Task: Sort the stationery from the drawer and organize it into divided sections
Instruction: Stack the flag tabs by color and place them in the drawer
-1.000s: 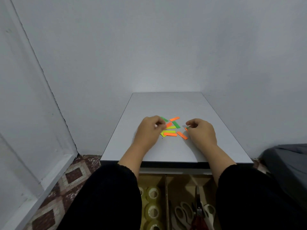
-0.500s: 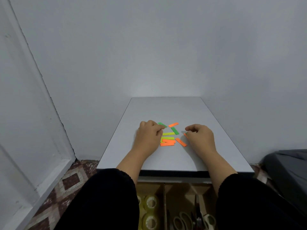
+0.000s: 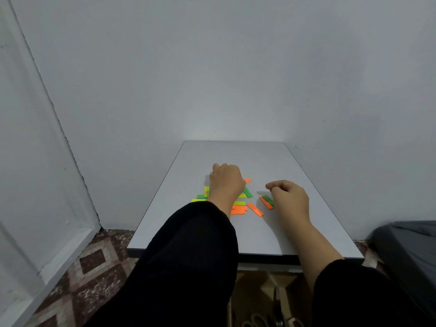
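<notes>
On the grey counter (image 3: pixel 259 237) lies a scatter of small coloured paper strips (image 3: pixel 238 204): about five orange, three green and four yellow can be counted, though the left hand hides part of the pile. The left hand (image 3: pixel 225 182) rests knuckles-up over the middle of the scatter with its fingers curled under; whether it pinches a strip cannot be told. The right hand (image 3: pixel 289 199) hovers just right of the pile, fingers loosely curled, thumb and forefinger nearly together, gripping nothing visible. Beside it an orange strip (image 3: pixel 266 203) and a green strip (image 3: pixel 269 199) overlap.
</notes>
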`<control>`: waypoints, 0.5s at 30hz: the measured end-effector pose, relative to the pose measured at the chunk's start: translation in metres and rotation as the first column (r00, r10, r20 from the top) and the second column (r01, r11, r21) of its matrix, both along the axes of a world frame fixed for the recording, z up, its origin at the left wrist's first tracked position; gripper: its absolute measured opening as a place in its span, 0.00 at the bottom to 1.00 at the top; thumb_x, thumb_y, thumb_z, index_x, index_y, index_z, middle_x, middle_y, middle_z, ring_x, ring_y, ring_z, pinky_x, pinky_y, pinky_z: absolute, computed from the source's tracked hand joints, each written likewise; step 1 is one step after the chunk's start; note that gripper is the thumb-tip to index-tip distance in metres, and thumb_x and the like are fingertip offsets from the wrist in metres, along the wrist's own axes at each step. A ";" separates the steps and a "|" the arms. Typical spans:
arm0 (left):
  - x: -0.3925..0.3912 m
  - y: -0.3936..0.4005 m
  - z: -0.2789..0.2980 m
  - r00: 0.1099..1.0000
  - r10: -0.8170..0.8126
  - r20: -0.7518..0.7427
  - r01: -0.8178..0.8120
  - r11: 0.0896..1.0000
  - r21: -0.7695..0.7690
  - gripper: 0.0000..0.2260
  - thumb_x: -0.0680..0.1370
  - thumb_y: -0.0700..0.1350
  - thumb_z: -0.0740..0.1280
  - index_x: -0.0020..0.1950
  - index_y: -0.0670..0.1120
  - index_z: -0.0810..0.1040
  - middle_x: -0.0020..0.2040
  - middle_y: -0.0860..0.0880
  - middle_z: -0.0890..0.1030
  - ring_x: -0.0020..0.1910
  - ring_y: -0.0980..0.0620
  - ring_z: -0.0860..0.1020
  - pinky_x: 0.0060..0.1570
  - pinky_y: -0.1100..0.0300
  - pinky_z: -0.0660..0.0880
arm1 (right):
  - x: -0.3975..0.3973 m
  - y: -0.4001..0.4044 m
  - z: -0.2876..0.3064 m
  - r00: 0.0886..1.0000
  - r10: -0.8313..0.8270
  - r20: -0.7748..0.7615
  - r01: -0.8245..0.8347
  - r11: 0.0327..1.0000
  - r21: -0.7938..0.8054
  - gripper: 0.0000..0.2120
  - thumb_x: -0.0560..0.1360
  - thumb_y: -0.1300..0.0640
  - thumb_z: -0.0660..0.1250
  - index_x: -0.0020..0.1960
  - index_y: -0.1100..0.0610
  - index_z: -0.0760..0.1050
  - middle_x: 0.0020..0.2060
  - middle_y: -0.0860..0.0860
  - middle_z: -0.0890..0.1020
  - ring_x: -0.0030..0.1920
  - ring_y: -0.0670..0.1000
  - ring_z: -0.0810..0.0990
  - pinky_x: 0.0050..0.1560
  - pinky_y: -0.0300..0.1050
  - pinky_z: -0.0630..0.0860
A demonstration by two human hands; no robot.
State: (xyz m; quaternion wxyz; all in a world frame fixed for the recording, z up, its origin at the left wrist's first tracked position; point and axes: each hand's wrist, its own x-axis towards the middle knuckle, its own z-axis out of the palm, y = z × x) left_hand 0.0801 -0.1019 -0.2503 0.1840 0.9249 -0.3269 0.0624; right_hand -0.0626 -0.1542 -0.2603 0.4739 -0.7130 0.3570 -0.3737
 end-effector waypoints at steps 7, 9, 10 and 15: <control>-0.002 0.010 0.016 0.956 -0.104 -0.274 0.064 0.986 -0.151 0.07 0.76 0.46 0.68 0.50 0.44 0.80 0.51 0.45 0.80 0.54 0.45 0.76 0.51 0.54 0.73 | -0.001 0.000 0.000 1.000 0.007 0.008 -0.007 1.000 0.001 0.13 0.74 0.66 0.59 0.46 0.57 0.81 0.42 0.44 0.80 0.41 0.38 0.74 0.38 0.31 0.67; -0.007 0.026 0.021 0.903 -0.209 -0.376 0.073 0.936 -0.345 0.02 0.74 0.41 0.70 0.46 0.45 0.79 0.43 0.47 0.79 0.44 0.48 0.77 0.47 0.55 0.75 | 0.000 0.000 0.000 1.000 0.008 0.013 -0.008 1.000 0.003 0.13 0.74 0.66 0.59 0.46 0.57 0.82 0.43 0.45 0.80 0.41 0.38 0.74 0.39 0.31 0.67; -0.010 0.037 0.022 0.866 -0.264 -0.424 0.067 0.903 -0.425 0.04 0.73 0.39 0.71 0.46 0.45 0.79 0.41 0.48 0.77 0.42 0.50 0.76 0.45 0.57 0.75 | 0.000 0.000 0.000 1.000 0.009 0.013 -0.009 1.000 0.002 0.13 0.74 0.66 0.59 0.46 0.57 0.82 0.44 0.46 0.80 0.42 0.38 0.74 0.39 0.30 0.67; -0.034 0.091 0.029 0.761 -0.385 -0.523 0.228 0.912 -0.340 0.07 0.74 0.34 0.70 0.51 0.39 0.81 0.38 0.49 0.76 0.35 0.59 0.75 0.29 0.76 0.69 | 0.000 0.002 0.001 1.000 0.019 0.006 -0.019 1.000 0.007 0.13 0.74 0.65 0.59 0.46 0.57 0.82 0.43 0.45 0.80 0.40 0.38 0.74 0.37 0.30 0.67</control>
